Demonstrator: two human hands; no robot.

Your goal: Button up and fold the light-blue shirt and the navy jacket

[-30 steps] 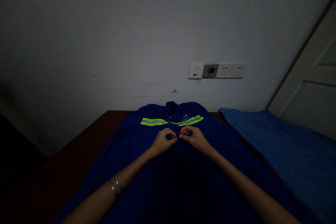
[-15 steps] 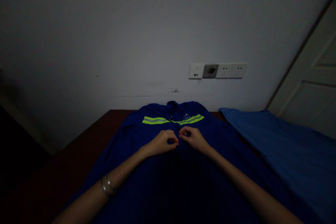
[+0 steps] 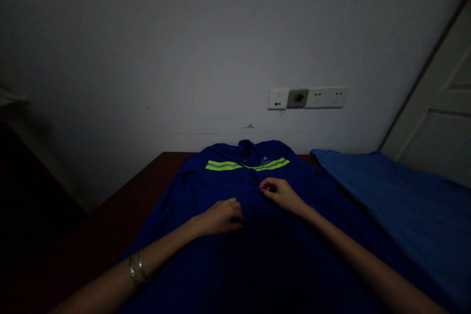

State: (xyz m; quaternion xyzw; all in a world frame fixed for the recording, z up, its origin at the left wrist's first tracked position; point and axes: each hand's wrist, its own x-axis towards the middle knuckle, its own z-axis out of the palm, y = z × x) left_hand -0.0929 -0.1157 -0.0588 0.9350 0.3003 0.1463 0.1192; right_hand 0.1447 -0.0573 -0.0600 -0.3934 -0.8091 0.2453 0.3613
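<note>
A dark blue work jacket [image 3: 206, 201] with yellow-green reflective stripes across the chest lies flat, collar toward the wall, on a dark brown table [image 3: 121, 211]. My left hand [image 3: 221, 217] rests on the jacket's front a little below the stripes, fingers curled and pinching the fabric near the centre opening. My right hand [image 3: 280, 192] lies higher and to the right, fingers curled on the front edge of the jacket. Two thin bracelets circle my left wrist.
A lighter blue cloth [image 3: 390, 201] lies spread at the right, next to the jacket. A row of white wall sockets [image 3: 307, 98] sits on the white wall behind. A pale door [image 3: 441, 127] stands at the far right. The room is dim.
My hands, together at the jacket's centre just below the stripes, have separated: the left slid down toward me, the right stayed near the opening. The view shifted slightly left.
</note>
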